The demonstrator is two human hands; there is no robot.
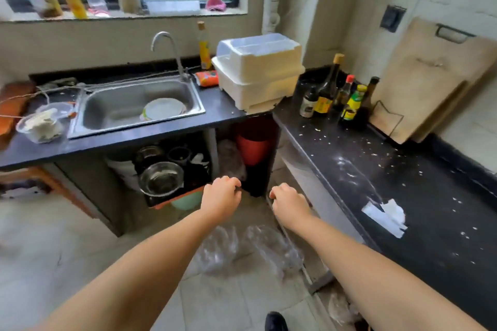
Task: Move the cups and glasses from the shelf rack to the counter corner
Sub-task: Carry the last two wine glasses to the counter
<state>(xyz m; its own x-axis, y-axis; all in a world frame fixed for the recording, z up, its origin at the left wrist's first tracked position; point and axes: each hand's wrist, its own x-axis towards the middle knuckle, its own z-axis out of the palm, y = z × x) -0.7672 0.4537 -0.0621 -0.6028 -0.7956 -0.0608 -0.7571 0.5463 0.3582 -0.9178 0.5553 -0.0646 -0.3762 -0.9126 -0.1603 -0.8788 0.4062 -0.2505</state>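
Both hands are hanging loosely curled and empty, the left hand (221,197) lying nearer than the right hand (289,203) to the under-sink rack (172,197), whose glass bowl (161,179) and dark cups (178,155) are sitting just left of its fingers.

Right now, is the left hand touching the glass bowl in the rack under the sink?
Apart. The head view shows the left hand to the right of the glass bowl, with dark rack interior visible between them.

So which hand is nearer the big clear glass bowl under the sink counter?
Left. The left hand hovers just right of the clear glass bowl; the right hand is farther right, by the right-hand counter edge.
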